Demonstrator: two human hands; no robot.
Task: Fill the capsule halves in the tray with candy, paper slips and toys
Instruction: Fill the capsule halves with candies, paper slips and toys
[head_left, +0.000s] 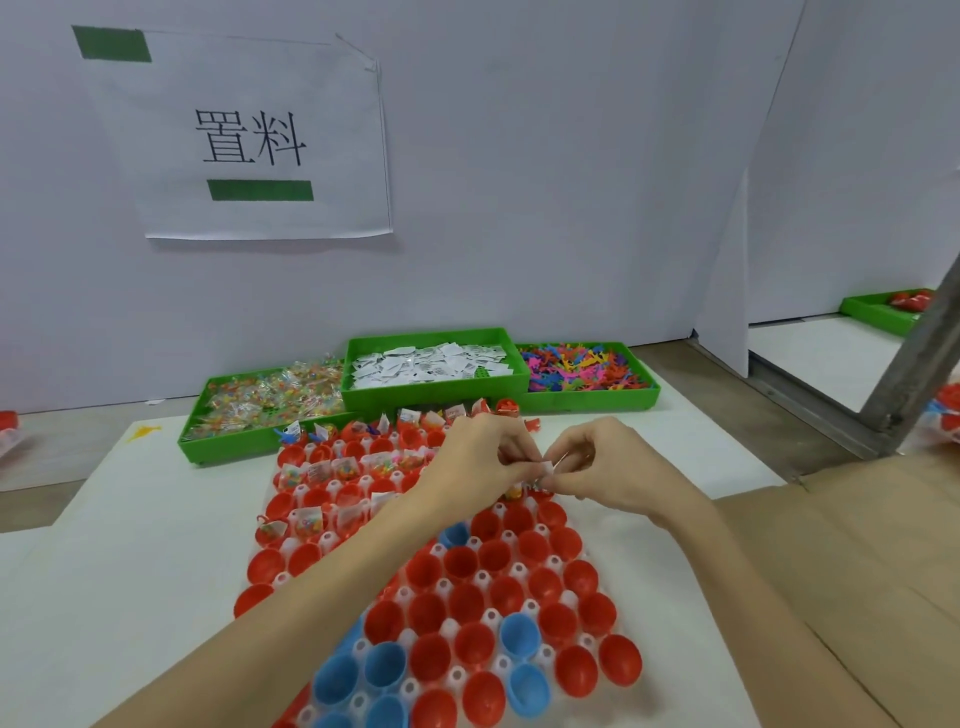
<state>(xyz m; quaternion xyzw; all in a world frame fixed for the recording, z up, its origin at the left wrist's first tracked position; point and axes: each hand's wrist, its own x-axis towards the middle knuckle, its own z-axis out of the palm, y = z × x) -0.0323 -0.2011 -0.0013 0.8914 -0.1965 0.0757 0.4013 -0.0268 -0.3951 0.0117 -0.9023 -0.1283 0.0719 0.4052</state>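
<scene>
A white tray (524, 608) in front of me holds several red and blue capsule halves. The far rows carry candy packets (306, 522), paper slips and toys; the near halves (470, 605) stand empty. Both hands meet above the tray's far right part. My left hand (480, 460) and my right hand (605, 470) pinch a small white paper slip (545, 467) between their fingertips. Some small items under the hands are partly hidden.
Three green bins stand behind the tray: candy packets (260, 402) at left, paper slips (431, 364) in the middle, coloured plastic toys (582, 369) at right. A cardboard sheet (857, 571) lies to the right. A grey metal bar (919, 358) leans at far right.
</scene>
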